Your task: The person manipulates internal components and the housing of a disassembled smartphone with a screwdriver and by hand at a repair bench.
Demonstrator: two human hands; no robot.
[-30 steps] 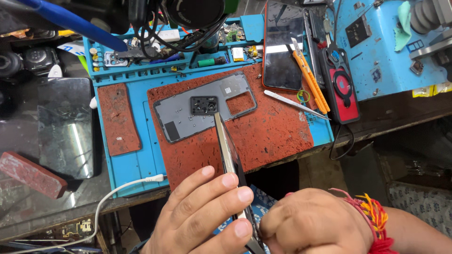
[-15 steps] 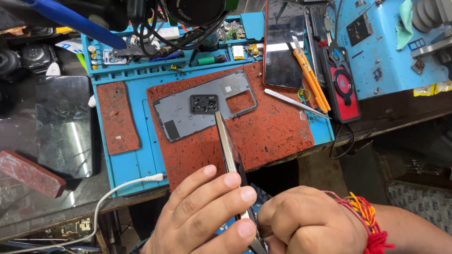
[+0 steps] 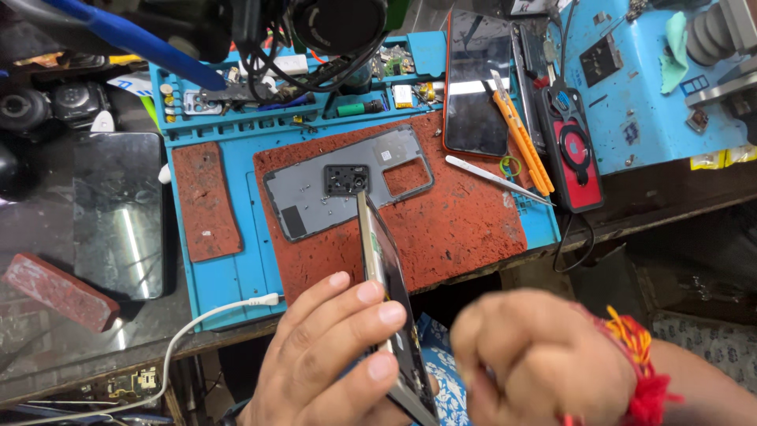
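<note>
My left hand grips a phone body held on edge, its thin side facing up, over the front edge of the red work mat. My right hand is a closed fist just right of the phone, blurred, with red and yellow threads at the wrist; whether it holds anything I cannot tell. A grey phone back cover with a black camera block lies flat on the mat behind the phone.
A blue repair mat carries a small red pad, a dark-screened phone, orange pry tools and a white spudger. A dark glass panel, a white cable and a red brick-like block lie left.
My right hand has moved right, away from the phone's lower edge, and is blurred. My left hand keeps holding the phone on edge, almost unmoved.
</note>
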